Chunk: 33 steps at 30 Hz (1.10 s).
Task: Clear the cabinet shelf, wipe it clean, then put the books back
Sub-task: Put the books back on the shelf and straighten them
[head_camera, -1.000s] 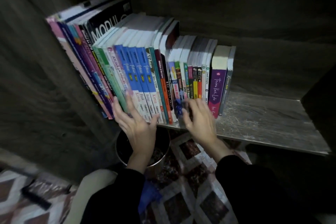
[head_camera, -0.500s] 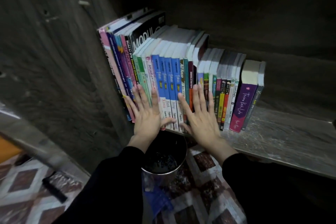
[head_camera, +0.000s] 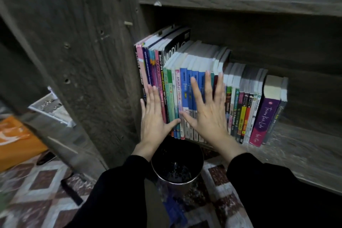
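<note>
here, a person's left hand (head_camera: 154,114) and right hand (head_camera: 209,114) lay flat against the spines of a row of books (head_camera: 187,65) standing on the lower cabinet shelf (head_camera: 299,148). both hands were spread wide, fingers straight and splayed, gripping nothing. the left palm covered the pink and green spines near the row's left end, the right covered the blue spines just beside it, and the two thumbs nearly met. the books stood packed together against the cabinet's side panel (head_camera: 83,61), with the taller volumes at the left and a purple book (head_camera: 263,116) and a grey one closing the row on the right. scuffed wood grain showed on the shelf to the right of them. an upper shelf (head_camera: 240,2) ran above. below the hands, on a patterned floor mat (head_camera: 37,190), stood a round black bin (head_camera: 177,166), just in front of the shelf's edge. black sleeves (head_camera: 268,190) covered both forearms. an orange object (head_camera: 14,135) lay at the far left, too blurred to identify.
</note>
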Available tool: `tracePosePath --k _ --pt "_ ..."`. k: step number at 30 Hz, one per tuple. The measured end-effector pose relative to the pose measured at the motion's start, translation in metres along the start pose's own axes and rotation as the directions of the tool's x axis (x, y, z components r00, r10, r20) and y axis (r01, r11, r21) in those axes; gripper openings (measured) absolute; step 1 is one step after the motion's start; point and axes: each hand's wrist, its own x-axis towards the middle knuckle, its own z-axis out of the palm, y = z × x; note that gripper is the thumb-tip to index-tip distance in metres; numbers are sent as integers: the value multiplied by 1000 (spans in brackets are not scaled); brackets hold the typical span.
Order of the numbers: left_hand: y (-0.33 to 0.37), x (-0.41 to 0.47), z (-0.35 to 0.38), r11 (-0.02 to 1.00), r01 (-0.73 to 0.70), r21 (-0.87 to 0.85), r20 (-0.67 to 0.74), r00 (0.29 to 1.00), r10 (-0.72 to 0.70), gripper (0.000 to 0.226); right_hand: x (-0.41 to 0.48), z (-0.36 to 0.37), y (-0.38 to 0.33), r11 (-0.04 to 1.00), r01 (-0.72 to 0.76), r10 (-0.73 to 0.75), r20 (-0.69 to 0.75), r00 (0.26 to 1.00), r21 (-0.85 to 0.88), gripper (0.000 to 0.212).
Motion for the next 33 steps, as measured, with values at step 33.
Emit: tracePosePath --k 33 --pt "111 37 -20 873 -302 383 221 948 232 127 -11 -55 77 927 -236 349 445 824 -291 105"
